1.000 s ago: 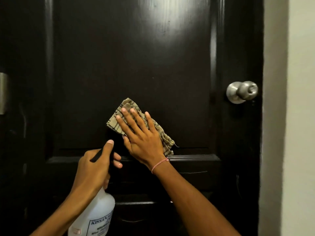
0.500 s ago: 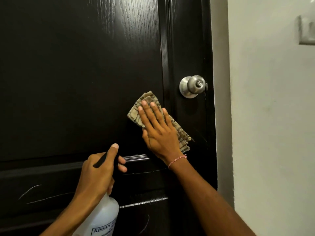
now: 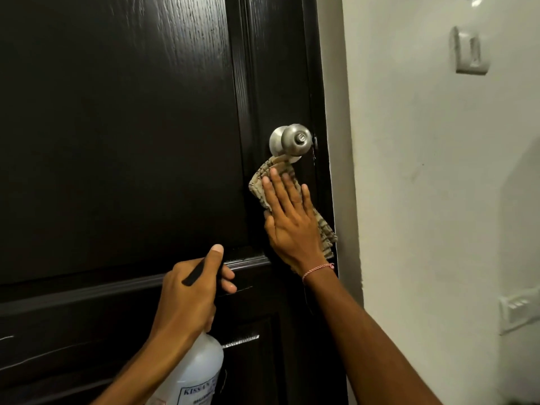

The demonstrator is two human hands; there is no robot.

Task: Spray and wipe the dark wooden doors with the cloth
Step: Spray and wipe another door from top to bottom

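A dark wooden door [image 3: 122, 135] fills the left and middle of the view. My right hand [image 3: 289, 220] lies flat on a folded tan checked cloth [image 3: 324, 232] and presses it against the door's right stile, just below the silver door knob [image 3: 292, 140]; the cloth's top edge touches the knob's base. My left hand [image 3: 190, 293] grips the black trigger head of a clear plastic spray bottle [image 3: 195, 372], thumb up, held low in front of the door's middle rail.
A pale wall [image 3: 423, 200] stands right of the door frame. It carries a light switch [image 3: 469, 51] high up and a socket plate [image 3: 518, 311] lower right. Pale scratch marks show on the door's lower panels.
My right hand has slid the cloth rightward from the centre panel onto the stile under the knob. The view swung with it. My left hand kept hold of the bottle.
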